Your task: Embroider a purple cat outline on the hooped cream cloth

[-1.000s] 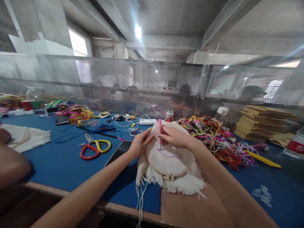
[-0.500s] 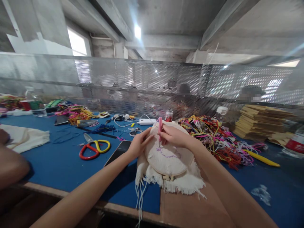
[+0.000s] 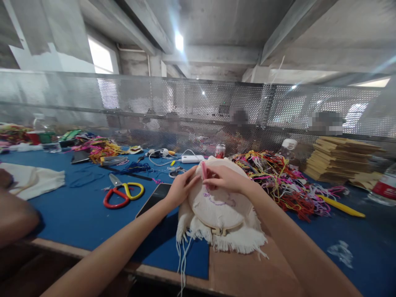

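A round embroidery hoop (image 3: 202,220) with fringed cream cloth (image 3: 229,216) stretched in it leans toward me at the table's front. Purple stitches (image 3: 218,202) run in a curved line across the cloth. My left hand (image 3: 182,186) grips the hoop's left edge, its fingers on the cloth and its thumb side toward the middle. In my right hand (image 3: 225,178) is a pink punch needle (image 3: 204,170), pinched between thumb and fingers. Its lower end meets the cloth near the left end of the stitches; the tip is hidden.
Red-and-yellow scissors (image 3: 123,194) and a dark phone (image 3: 154,198) lie left of the hoop. A heap of coloured yarn (image 3: 275,177), a yellow tool (image 3: 342,206) and stacked brown packets (image 3: 337,159) are at right. Another person's arm (image 3: 18,210) rests at far left.
The punch needle in my right hand has gone down against the cloth and its top has shifted slightly left. My left hand and the hoop stay in place.
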`<move>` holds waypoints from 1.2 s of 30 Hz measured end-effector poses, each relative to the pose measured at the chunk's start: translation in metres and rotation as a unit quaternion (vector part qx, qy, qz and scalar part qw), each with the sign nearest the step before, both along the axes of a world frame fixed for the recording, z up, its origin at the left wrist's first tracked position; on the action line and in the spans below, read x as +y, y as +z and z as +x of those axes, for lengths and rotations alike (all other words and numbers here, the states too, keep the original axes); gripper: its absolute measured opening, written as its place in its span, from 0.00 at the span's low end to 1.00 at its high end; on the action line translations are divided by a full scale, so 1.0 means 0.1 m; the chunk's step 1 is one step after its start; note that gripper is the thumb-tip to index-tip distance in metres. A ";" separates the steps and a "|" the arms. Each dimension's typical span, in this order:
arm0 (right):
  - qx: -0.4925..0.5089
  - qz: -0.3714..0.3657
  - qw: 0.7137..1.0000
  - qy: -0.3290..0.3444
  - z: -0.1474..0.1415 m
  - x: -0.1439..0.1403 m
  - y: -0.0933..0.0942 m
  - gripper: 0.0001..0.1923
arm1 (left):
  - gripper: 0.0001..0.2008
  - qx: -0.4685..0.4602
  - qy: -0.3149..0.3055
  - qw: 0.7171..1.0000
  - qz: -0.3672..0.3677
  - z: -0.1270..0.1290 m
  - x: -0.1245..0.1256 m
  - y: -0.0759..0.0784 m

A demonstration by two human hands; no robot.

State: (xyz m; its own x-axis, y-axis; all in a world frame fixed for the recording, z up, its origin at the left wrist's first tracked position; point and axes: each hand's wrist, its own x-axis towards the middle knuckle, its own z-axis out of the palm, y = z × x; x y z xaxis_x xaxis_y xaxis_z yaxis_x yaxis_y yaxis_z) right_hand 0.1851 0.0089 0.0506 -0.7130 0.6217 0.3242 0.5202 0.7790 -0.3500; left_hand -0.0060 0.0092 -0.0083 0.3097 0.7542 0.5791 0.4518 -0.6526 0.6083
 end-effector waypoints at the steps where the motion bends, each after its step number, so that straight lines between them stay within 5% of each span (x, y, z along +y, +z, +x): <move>1: 0.007 0.000 1.000 -0.011 0.00 0.00 0.01 0.08 | 0.24 0.001 0.001 1.000 -0.001 0.00 0.00 0.00; 10: 0.020 0.021 0.999 -0.014 0.02 -0.03 0.10 0.06 | 0.23 0.000 0.003 1.000 0.001 -0.01 0.02 -0.04; 19: -0.018 0.025 0.999 0.036 -0.01 0.02 -0.01 0.05 | 0.23 -0.002 0.003 1.000 -0.004 -0.01 0.01 -0.01; 36: 0.041 -0.001 0.998 -0.045 0.02 0.04 0.02 0.07 | 0.23 0.021 0.030 0.999 -0.007 -0.03 0.05 -0.07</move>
State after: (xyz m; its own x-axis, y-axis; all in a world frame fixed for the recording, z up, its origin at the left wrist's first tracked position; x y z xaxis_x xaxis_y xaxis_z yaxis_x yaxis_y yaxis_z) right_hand 0.1873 0.0126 0.0525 -0.6262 0.6821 0.3776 0.5573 0.7303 -0.3951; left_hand -0.0089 0.0147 -0.0157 0.2873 0.7797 0.5563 0.5155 -0.6154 0.5963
